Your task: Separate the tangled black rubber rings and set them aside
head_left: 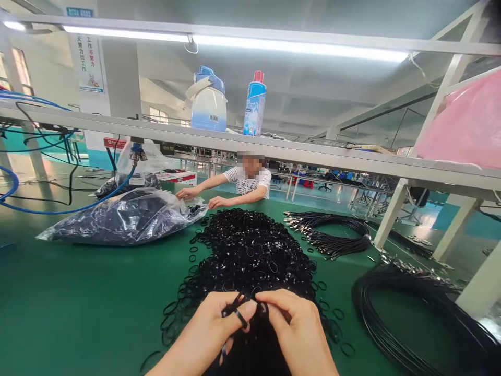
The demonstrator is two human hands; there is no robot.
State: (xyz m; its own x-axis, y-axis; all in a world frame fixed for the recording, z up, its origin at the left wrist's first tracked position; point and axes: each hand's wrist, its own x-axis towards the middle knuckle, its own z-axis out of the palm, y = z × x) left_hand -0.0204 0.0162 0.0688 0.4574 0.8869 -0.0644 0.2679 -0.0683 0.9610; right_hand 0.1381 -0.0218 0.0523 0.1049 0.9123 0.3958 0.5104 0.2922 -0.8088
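Observation:
A large heap of small black rings (254,245) covers the middle of the green table, with loose ones scattered round its edges. Above the near end of the heap, my left hand (213,324) is closed on several black rings; one loops round its thumb. My right hand (293,318) faces it, thumb and index finger pinched on a black ring (263,310). The fingertips of both hands nearly meet. Dark rings against the dark heap make it hard to see how many each hand holds.
Left of the heap lies a clear plastic bag (125,216) of dark pieces, a person's hands (219,202) by its mouth. Coiled black cables (332,232) and a larger coil (376,308) lie right. Overhead, a shelf (313,149) carries a jug (209,102) and spray can (255,107).

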